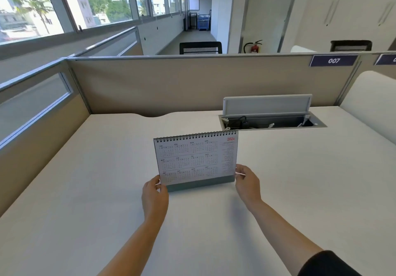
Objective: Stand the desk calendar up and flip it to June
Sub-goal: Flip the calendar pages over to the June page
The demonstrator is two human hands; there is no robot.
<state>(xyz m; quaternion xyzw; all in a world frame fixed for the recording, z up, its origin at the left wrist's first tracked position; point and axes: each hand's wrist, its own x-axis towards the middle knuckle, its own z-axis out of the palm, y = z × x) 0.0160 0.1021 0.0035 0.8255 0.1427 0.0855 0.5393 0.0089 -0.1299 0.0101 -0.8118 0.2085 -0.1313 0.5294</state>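
Note:
The desk calendar (196, 159) stands upright on the white desk (85, 190), spiral binding on top, grey base at the bottom. Its facing page is a 2026 year overview with all twelve months in small grids. My left hand (154, 196) pinches the lower left corner of the page. My right hand (247, 182) pinches the lower right corner. Both forearms reach in from the bottom of the view.
An open cable hatch (272, 121) with its grey lid raised sits in the desk just behind and right of the calendar. Beige partition walls (192, 83) close off the back and left. A rounded white divider (368, 104) rises at the right.

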